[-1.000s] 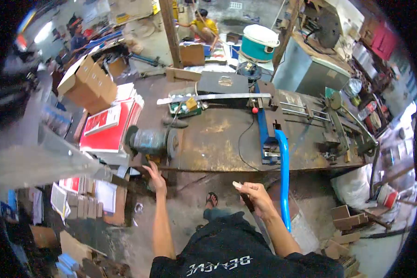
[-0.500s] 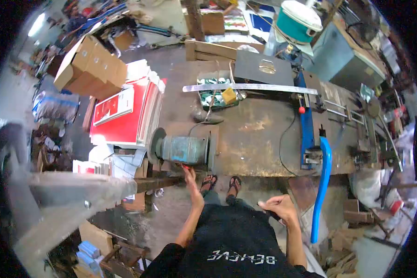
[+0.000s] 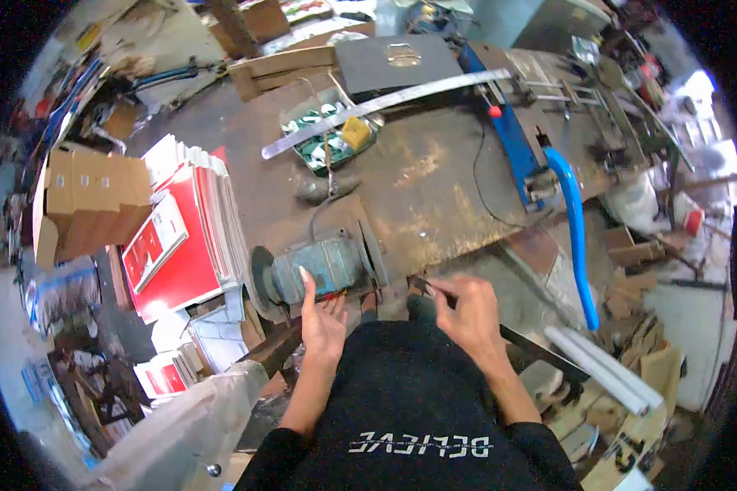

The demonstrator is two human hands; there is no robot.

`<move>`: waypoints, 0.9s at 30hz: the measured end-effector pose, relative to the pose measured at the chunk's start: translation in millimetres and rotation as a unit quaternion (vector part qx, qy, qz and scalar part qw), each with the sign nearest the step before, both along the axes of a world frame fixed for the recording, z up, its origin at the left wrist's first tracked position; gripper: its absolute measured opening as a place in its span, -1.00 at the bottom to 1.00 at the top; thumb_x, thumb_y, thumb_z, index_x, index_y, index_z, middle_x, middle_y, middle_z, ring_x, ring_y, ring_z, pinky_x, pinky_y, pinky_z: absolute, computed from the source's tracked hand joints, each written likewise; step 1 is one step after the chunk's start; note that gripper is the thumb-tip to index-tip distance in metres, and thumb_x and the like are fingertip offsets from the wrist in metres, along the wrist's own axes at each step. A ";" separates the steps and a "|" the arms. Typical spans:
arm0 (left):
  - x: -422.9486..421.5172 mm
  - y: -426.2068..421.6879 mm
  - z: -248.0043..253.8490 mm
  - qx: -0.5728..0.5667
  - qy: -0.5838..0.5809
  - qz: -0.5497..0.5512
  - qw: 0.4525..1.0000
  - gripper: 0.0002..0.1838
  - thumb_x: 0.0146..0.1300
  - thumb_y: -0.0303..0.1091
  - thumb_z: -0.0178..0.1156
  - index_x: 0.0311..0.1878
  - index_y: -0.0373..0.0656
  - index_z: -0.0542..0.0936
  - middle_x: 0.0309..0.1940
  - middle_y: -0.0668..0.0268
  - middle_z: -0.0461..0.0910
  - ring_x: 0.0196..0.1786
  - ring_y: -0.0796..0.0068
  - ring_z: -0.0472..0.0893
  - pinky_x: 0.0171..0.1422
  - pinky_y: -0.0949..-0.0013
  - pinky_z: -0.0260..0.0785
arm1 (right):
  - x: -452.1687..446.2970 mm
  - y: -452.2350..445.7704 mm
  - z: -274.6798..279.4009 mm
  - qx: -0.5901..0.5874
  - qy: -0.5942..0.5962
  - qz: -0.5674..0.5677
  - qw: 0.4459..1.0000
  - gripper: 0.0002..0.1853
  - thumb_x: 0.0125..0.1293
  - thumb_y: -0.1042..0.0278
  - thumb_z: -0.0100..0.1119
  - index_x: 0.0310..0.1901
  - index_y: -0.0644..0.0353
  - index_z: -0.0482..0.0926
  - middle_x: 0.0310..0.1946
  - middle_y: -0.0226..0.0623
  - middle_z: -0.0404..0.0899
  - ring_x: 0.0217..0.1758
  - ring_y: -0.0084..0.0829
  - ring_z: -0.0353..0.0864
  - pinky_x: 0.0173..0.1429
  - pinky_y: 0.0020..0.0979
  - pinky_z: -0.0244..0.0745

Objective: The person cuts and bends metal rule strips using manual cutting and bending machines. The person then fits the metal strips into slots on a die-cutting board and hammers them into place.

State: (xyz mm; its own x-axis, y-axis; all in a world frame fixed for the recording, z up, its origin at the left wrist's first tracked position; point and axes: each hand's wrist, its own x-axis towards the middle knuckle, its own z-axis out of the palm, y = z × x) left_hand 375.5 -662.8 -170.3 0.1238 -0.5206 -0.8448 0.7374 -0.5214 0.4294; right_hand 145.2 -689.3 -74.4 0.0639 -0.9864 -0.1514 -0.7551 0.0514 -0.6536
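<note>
A green bench grinder (image 3: 318, 263) with a wheel at each end stands at the front edge of the workbench. My left hand (image 3: 323, 323) is at its front, fingers stretched out and apart, the fingertips at the motor body near a red spot on its base. I cannot tell how firmly they touch. My right hand (image 3: 471, 311) is to the right of the grinder, its thumb and finger pinched on a small dark piece (image 3: 420, 284). The piece points toward the right grinding wheel (image 3: 371, 254), apart from it. Its exact kind is too small to make out.
On the workbench (image 3: 422, 192) lie a long metal strip (image 3: 385, 101), a green box of small parts (image 3: 314, 154) and a red-topped stack of sheets (image 3: 190, 237). A blue machine with a curved blue handle (image 3: 577, 245) is at the right. Cardboard boxes (image 3: 98, 192) stand left.
My right hand has moved left and up toward the grinder, with the small dark piece now showing in its pinch. My left hand's fingers have spread at the motor. The view has turned.
</note>
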 end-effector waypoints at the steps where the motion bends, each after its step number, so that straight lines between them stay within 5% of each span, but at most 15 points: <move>1: 0.0 -2.4 7.8 -0.008 -0.007 -0.018 1.000 0.41 -0.05 0.60 0.24 0.47 -0.50 -0.03 0.50 -0.07 0.04 0.60 0.10 -0.04 0.62 0.04 -0.39 | 10.3 -2.0 -0.6 -0.065 0.029 0.010 0.997 -0.84 0.14 0.42 0.28 -0.26 0.22 0.74 -0.40 0.00 0.65 -0.29 0.01 0.65 -0.18 -0.17 0.56; 10: 9.6 -3.0 9.4 -0.039 -0.001 -0.071 0.997 0.16 0.13 0.53 0.14 0.47 -0.32 0.12 0.44 0.02 0.18 0.55 0.12 0.06 0.60 0.09 -0.29 | 52.6 4.8 -19.9 -0.127 0.083 -0.008 0.988 -0.87 0.08 0.54 0.30 -0.30 0.23 0.73 -0.49 -0.13 0.56 -0.39 -0.09 0.59 -0.33 -0.12 0.47; 17: 16.0 0.1 7.1 -0.063 0.013 -0.104 0.993 0.42 0.09 0.52 0.20 0.50 -0.49 -0.31 0.51 -0.22 -0.08 0.60 0.03 -0.04 0.62 0.08 -0.29 | 59.9 3.8 -23.5 -0.123 0.106 -0.042 0.986 -0.85 0.04 0.56 0.29 -0.30 0.28 0.72 -0.46 -0.11 0.58 -0.38 -0.07 0.61 -0.32 -0.10 0.49; 27: 17.1 -0.8 8.8 -0.064 0.021 -0.102 0.992 0.43 0.09 0.49 0.22 0.48 -0.51 -0.37 0.53 -0.24 -0.18 0.61 0.01 -0.09 0.64 0.05 -0.29 | 63.9 4.6 -18.5 -0.108 0.112 -0.051 0.986 -0.83 0.03 0.55 0.30 -0.29 0.26 0.72 -0.46 -0.15 0.59 -0.32 -0.11 0.62 -0.29 -0.14 0.51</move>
State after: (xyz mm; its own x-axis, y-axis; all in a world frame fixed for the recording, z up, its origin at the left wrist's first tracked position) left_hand 392.6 -663.6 -161.5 -0.0302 -0.6344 -0.7724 0.6407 -0.6054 0.4722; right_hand 209.2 -684.7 -92.9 -0.0491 -0.9967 0.0650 -0.8800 0.0124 -0.4749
